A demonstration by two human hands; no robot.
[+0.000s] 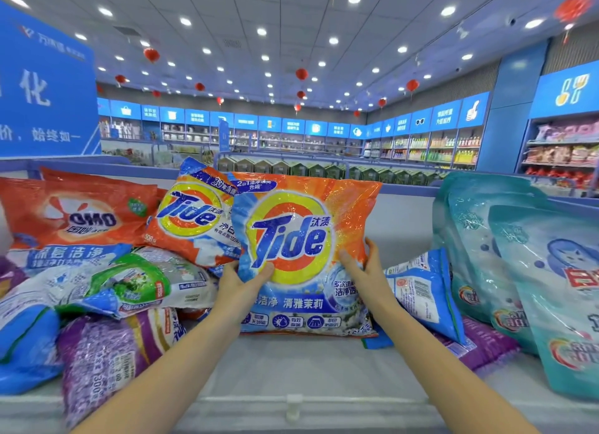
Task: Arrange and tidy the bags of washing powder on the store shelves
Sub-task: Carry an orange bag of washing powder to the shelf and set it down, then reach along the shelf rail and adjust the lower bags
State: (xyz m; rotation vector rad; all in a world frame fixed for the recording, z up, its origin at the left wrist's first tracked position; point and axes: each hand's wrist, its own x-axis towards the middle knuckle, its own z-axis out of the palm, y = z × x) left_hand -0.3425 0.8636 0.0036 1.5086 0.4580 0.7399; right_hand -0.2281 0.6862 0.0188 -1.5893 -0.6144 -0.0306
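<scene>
A large orange Tide bag (301,226) stands upright in the middle of the grey shelf top (275,365). My left hand (241,281) grips its lower left part, thumb on the front. My right hand (363,265) holds its right edge, fingers on the front and thumb behind the edge. A smaller Tide bag (194,213) leans behind it on the left, beside a red OMO bag (81,210). A white and green bag (136,284) and a purple bag (107,352) lie flat at the lower left.
Teal pouches (505,255) stand at the right, with a blue bag (424,291) and a purple bag (489,343) lying under them. The shelf's front lip (291,404) runs along the bottom. Store aisles and wall shelves (437,148) lie beyond.
</scene>
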